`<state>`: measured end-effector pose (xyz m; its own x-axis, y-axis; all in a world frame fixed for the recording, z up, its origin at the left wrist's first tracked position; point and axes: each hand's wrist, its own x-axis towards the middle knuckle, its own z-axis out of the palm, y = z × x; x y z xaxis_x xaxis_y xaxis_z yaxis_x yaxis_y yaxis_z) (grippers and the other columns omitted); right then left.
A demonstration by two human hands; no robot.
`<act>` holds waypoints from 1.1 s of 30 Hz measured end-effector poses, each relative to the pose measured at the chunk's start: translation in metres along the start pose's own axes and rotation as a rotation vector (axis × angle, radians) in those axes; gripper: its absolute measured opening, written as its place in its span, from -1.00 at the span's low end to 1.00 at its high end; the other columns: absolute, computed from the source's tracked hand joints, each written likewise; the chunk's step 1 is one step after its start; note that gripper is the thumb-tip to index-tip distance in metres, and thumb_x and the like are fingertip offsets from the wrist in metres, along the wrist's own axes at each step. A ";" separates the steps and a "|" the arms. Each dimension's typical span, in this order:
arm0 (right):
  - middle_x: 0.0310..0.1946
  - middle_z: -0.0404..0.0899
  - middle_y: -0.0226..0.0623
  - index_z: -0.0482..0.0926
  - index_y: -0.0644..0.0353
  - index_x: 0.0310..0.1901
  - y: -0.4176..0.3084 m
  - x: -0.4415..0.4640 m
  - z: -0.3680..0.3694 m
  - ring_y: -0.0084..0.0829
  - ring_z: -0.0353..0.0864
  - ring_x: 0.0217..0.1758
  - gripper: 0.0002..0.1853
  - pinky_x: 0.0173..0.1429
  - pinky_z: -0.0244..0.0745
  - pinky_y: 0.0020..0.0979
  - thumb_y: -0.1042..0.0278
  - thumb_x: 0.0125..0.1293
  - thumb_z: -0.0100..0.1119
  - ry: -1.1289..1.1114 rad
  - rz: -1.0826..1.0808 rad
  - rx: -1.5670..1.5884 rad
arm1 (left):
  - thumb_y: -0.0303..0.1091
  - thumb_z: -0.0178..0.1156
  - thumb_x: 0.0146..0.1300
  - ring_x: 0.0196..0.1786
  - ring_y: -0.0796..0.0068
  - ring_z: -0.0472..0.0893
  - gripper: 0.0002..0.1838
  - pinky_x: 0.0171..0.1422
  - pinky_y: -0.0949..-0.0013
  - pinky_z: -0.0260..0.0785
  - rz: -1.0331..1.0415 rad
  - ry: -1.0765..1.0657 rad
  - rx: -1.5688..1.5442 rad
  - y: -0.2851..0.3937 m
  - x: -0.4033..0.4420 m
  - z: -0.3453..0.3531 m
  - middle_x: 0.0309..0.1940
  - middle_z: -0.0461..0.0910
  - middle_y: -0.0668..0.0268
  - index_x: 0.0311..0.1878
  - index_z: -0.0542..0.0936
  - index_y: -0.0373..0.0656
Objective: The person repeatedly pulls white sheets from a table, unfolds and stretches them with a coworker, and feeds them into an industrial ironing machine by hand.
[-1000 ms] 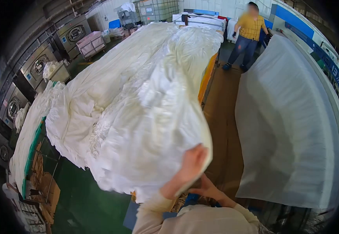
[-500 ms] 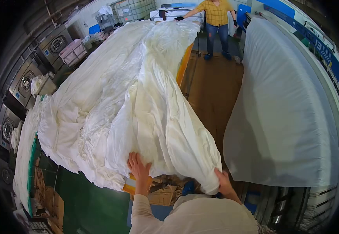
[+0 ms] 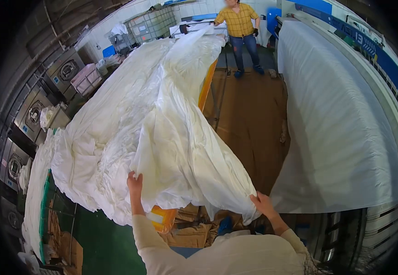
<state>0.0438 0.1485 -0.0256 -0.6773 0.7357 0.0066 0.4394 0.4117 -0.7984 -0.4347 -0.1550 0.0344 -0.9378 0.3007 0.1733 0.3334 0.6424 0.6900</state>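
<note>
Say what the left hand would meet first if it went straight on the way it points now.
Most likely the rumpled white sheets directly ahead: the left hand touches their near folds and points up along the pile, though one view leaves the depth there unclear.

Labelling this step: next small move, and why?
Probably ease the right hand outward to tension the white sheet: it grips the near edge, the sheet lies in loose folds, and the co-worker appears to hold up the far end.
</note>
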 end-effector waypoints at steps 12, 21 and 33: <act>-0.36 0.59 -0.26 0.45 0.30 -0.01 0.038 -0.036 0.042 -0.38 0.54 -0.31 -0.56 -0.22 0.42 -0.39 0.04 0.34 -0.05 -0.087 0.356 0.327 | -0.24 0.17 0.20 0.23 0.33 0.34 -0.35 0.33 0.31 0.10 -0.010 -0.792 -0.621 0.141 -0.207 0.126 0.29 0.20 0.13 0.31 0.19 -0.25; -0.05 0.44 -0.21 0.26 0.24 0.18 -0.027 -0.086 0.034 -0.38 0.43 -0.04 -0.54 0.12 0.29 -0.39 0.23 0.31 0.01 0.333 0.062 0.627 | -0.37 0.13 0.19 -0.22 0.45 0.50 -0.70 -0.14 0.34 0.37 0.310 -1.016 -0.507 0.263 -0.270 0.155 -0.28 0.53 0.30 -0.04 0.43 -0.29; -0.26 0.43 -0.39 0.32 0.27 0.00 -0.089 -0.046 -0.010 -0.59 0.38 -0.21 -0.71 -0.12 0.32 -0.56 0.34 0.29 -0.07 0.369 0.003 0.616 | -0.30 0.09 0.25 -0.37 0.44 0.53 -0.84 -0.23 0.31 0.45 -0.462 -1.193 -1.335 0.295 -0.211 0.173 -0.36 0.51 0.25 -0.31 0.40 -0.18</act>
<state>0.0418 0.0833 0.0512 -0.3852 0.9150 0.1197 -0.0456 0.1107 -0.9928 -0.1220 0.0926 0.0796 -0.1657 0.9438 -0.2859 -0.7439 0.0707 0.6646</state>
